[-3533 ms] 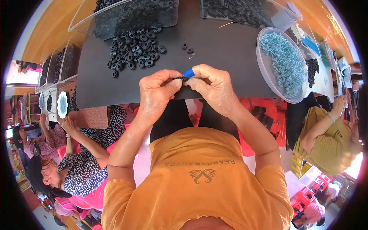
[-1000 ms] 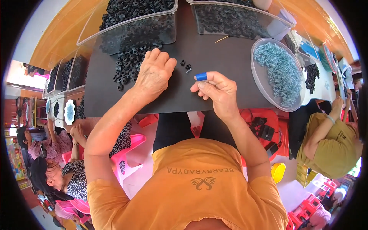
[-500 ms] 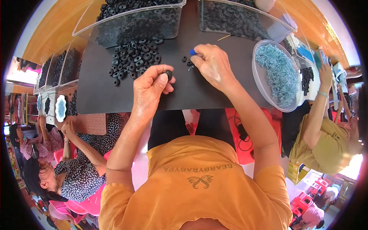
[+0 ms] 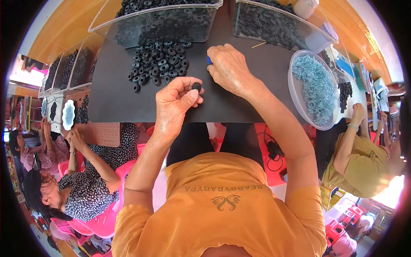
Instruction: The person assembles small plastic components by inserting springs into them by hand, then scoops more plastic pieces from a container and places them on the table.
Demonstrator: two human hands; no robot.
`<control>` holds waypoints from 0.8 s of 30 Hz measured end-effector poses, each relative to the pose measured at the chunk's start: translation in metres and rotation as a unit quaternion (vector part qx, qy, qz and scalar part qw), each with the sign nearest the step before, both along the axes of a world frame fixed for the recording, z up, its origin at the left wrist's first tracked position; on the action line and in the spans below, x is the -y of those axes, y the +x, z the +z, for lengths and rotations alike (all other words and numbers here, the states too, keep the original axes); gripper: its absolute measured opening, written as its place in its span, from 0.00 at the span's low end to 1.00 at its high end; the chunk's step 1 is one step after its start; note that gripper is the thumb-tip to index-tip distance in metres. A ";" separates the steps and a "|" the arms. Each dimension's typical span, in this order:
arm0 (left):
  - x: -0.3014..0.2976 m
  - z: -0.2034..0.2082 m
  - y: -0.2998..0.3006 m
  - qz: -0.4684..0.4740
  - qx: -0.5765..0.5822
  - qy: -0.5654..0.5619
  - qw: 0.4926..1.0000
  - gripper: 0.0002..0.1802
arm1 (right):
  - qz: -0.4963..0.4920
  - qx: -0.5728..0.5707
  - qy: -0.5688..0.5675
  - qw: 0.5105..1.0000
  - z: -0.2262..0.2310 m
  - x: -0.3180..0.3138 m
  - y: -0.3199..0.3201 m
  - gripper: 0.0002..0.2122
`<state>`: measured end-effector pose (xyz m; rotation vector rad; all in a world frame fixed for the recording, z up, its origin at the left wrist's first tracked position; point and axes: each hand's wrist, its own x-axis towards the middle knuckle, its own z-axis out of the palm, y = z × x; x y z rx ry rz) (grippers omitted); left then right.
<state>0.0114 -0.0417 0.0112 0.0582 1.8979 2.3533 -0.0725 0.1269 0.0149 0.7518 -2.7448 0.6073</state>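
Note:
My left hand pinches a small round black plastic part between thumb and fingers, just above the dark tabletop. Beyond it lies a loose heap of black plastic parts. To the right, my right hand is low over the table with its fingers curled and pressed together. Something blue shows at its fingertips; whether that is a finger cover or a held thing I cannot tell. What these fingers grip is hidden beneath the hand.
Two clear bins, left and right, hold black parts at the table's far side. A round clear tray of small bluish springs stands at the right. A thin stick lies near the right bin. People work on both sides.
My right hand has turned palm down, and it now covers the spot where small loose black parts lay. The black part stays in my left hand. The whole view has shifted slightly.

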 end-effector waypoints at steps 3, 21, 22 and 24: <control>-0.001 0.001 0.002 0.006 0.001 0.025 1.000 0.11 | 0.001 0.030 -0.140 0.990 0.010 -0.002 0.010 0.05; -0.009 0.004 0.011 0.029 0.009 0.053 0.998 0.10 | 0.003 0.314 -0.604 0.733 0.008 -0.009 0.079 0.07; -0.011 0.004 0.012 0.019 0.010 0.057 0.998 0.10 | 0.003 0.314 -0.604 0.732 0.006 -0.008 0.079 0.07; -0.013 0.003 0.015 0.019 0.011 0.054 0.998 0.10 | 0.002 0.282 -0.588 0.758 0.003 -0.004 0.084 0.07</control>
